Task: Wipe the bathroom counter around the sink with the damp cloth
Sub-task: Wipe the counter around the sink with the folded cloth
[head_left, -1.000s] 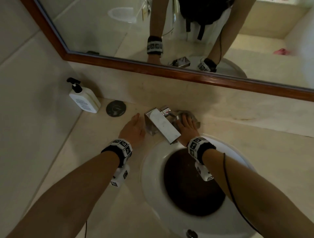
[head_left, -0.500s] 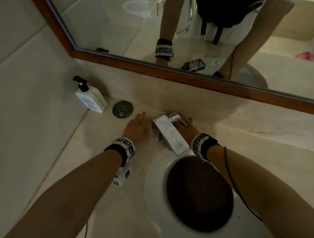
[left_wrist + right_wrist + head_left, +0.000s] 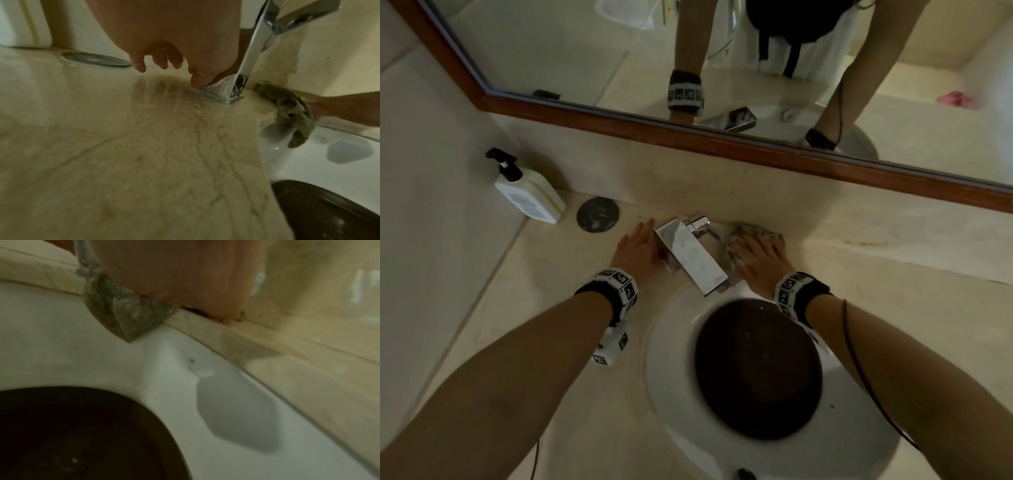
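Note:
A grey damp cloth [image 3: 739,236] [image 3: 287,105] [image 3: 123,313] lies on the beige counter [image 3: 571,284] just right of the chrome tap [image 3: 688,257], at the back rim of the white sink [image 3: 671,342]. My right hand [image 3: 756,253] lies flat on the cloth and presses it down with fingers spread toward the back wall. My left hand [image 3: 637,250] [image 3: 164,65] rests on the counter left of the tap's base, fingers loose, holding nothing. One corner of the cloth hangs over the sink rim [image 3: 61,345].
A white pump bottle [image 3: 527,195] stands at the back left corner, beside a round metal cap [image 3: 597,214] set in the counter. The wood-framed mirror [image 3: 722,137] runs above the low back wall. The sink's dark bowl [image 3: 756,370] lies below my wrists.
The right hand with the cloth has slid from behind the tap out to its right. The left hand stayed beside the tap. The head view shifted a little.

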A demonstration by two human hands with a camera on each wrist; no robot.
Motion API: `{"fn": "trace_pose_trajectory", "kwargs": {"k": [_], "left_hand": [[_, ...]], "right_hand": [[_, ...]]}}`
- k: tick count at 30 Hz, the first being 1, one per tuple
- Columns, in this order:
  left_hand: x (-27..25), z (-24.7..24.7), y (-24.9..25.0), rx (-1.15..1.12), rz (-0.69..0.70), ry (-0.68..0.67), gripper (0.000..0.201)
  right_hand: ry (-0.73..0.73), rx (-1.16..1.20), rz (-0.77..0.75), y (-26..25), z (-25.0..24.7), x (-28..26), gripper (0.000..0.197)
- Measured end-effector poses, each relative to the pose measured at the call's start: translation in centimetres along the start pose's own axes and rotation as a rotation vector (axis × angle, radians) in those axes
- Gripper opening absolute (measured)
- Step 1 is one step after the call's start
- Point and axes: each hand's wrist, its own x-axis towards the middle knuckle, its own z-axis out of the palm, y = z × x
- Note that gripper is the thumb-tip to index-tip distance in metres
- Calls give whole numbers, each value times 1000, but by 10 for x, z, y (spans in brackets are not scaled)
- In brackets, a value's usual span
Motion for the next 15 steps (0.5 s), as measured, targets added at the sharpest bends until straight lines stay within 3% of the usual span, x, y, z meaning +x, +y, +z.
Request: {"fn": "trace_pose_trajectory", "kwargs": {"k": [5,9,15], "left_hand": [[-14,-5,5,31,-104,-30,78],[-36,-15,12,25,-154,-58,69],[-56,-10,-14,64,-167,-104,69]], "right_hand": [[23,55,221,27,11,-30,71],[-19,148,348,8,14,-29,57],[-79,218,246,-58,9,-26,56]]}}
